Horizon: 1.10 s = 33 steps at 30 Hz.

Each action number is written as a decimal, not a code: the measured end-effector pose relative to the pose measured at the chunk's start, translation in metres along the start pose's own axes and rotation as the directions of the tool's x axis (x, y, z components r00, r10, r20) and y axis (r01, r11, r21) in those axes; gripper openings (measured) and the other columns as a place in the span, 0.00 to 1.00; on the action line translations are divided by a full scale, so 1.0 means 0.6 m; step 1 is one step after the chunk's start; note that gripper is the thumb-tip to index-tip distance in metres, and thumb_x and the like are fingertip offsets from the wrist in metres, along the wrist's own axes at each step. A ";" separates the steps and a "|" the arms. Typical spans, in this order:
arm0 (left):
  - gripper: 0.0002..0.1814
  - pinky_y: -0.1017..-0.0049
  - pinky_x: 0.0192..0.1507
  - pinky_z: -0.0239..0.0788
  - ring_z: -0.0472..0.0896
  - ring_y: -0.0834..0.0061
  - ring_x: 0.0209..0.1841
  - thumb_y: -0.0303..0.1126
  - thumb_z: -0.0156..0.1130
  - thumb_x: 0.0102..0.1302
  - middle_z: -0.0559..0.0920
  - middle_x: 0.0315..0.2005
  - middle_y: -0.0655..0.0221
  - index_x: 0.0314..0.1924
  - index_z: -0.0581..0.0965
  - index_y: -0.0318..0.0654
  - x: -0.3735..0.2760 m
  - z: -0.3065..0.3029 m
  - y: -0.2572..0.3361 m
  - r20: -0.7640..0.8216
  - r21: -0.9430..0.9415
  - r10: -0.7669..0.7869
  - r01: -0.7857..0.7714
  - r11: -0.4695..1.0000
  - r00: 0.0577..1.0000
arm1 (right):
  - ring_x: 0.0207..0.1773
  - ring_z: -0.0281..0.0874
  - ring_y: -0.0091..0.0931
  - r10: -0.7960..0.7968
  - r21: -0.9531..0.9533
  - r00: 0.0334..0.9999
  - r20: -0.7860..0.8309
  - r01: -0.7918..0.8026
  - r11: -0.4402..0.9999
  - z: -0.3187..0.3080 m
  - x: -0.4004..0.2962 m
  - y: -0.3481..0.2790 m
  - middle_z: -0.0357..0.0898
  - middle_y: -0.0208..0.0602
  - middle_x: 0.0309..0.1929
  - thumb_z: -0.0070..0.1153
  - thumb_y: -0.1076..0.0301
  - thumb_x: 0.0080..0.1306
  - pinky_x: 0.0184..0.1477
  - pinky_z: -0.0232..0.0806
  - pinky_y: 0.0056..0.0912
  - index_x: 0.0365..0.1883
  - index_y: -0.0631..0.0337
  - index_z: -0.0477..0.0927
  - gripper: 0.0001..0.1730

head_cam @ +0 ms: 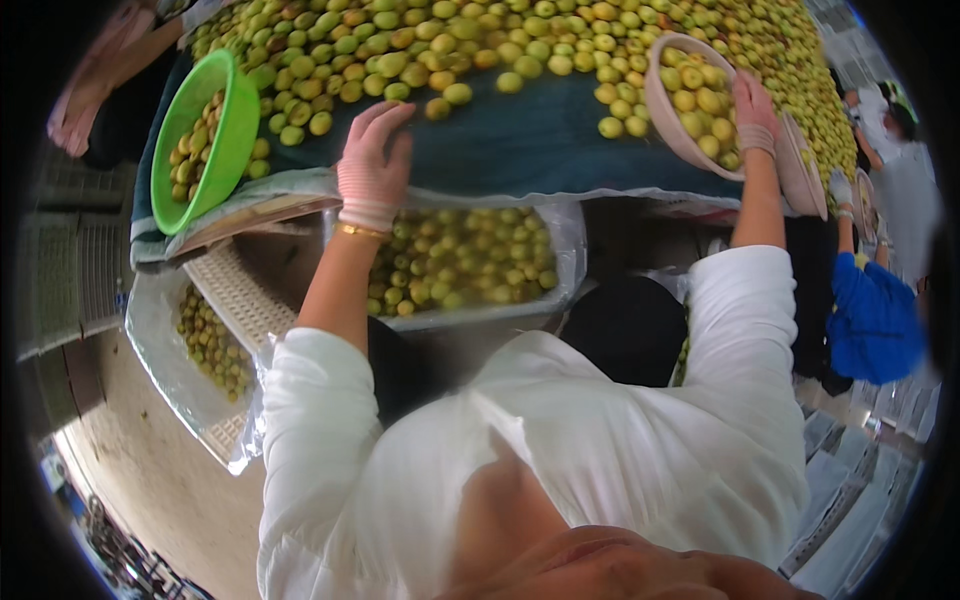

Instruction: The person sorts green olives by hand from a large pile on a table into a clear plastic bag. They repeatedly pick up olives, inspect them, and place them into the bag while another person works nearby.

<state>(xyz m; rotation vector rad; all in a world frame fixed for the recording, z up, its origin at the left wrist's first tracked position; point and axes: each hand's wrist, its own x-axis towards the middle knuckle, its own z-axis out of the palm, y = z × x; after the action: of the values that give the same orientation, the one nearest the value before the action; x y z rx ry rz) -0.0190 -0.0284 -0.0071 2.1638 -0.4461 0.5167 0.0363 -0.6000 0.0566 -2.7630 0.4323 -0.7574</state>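
My left hand point(375, 165), in a thin striped glove, hovers over the dark green cloth point(495, 142) of the table. Its thumb stands apart from the fingers, and no fruit shows in it. Just beyond its fingertips lie a few of the small round green-yellow fruits point(390, 64), which look like jujubes. On the right, my gloved right hand point(754, 109) grips the rim of a pale pink plastic basin point(660, 112). The basin is tilted towards me and holds several yellowish fruits point(705, 101). Part of its right rim is hidden behind my hand.
A bright green basin point(244, 120) with browner fruits leans at the table's left. Below the edge sits a plastic-lined crate point(566, 262) of fruit; another lined crate point(161, 352) stands lower left. A second pink basin point(799, 169) and a co-worker in blue point(874, 319) are at right.
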 end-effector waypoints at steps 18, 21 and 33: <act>0.55 0.58 0.70 0.59 0.61 0.51 0.72 0.47 0.76 0.52 0.60 0.72 0.52 0.74 0.57 0.40 -0.004 -0.035 -0.021 0.170 0.495 -0.204 0.096 0.864 0.964 | 0.72 0.63 0.33 -0.640 0.171 0.753 0.153 0.617 0.768 0.303 -0.144 -0.663 0.72 0.30 0.67 0.49 0.35 0.66 0.72 0.57 0.41 0.62 0.40 0.77 0.31; 0.59 0.57 0.70 0.58 0.60 0.49 0.72 0.48 0.78 0.50 0.58 0.73 0.50 0.75 0.54 0.42 -0.003 -0.048 -0.024 0.122 0.507 -0.236 0.144 0.850 0.964 | 0.71 0.63 0.33 -0.620 0.151 0.716 0.321 0.608 0.779 0.300 -0.179 -0.712 0.74 0.28 0.65 0.47 0.33 0.66 0.73 0.52 0.43 0.62 0.40 0.77 0.33; 0.49 0.56 0.71 0.57 0.58 0.52 0.74 0.54 0.71 0.55 0.61 0.73 0.59 0.73 0.61 0.47 0.006 -0.058 -0.015 0.361 0.559 -0.254 0.009 0.829 0.897 | 0.77 0.55 0.37 -0.859 0.198 0.452 0.239 0.844 0.499 0.245 -0.277 -0.610 0.64 0.40 0.72 0.45 0.41 0.70 0.77 0.41 0.53 0.68 0.48 0.70 0.33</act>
<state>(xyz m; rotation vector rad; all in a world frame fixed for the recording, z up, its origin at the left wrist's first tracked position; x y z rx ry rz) -0.0184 0.0042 0.0081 2.8630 -0.4010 0.0784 0.0567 -0.1813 -0.0292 -2.8450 -1.1542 -0.4301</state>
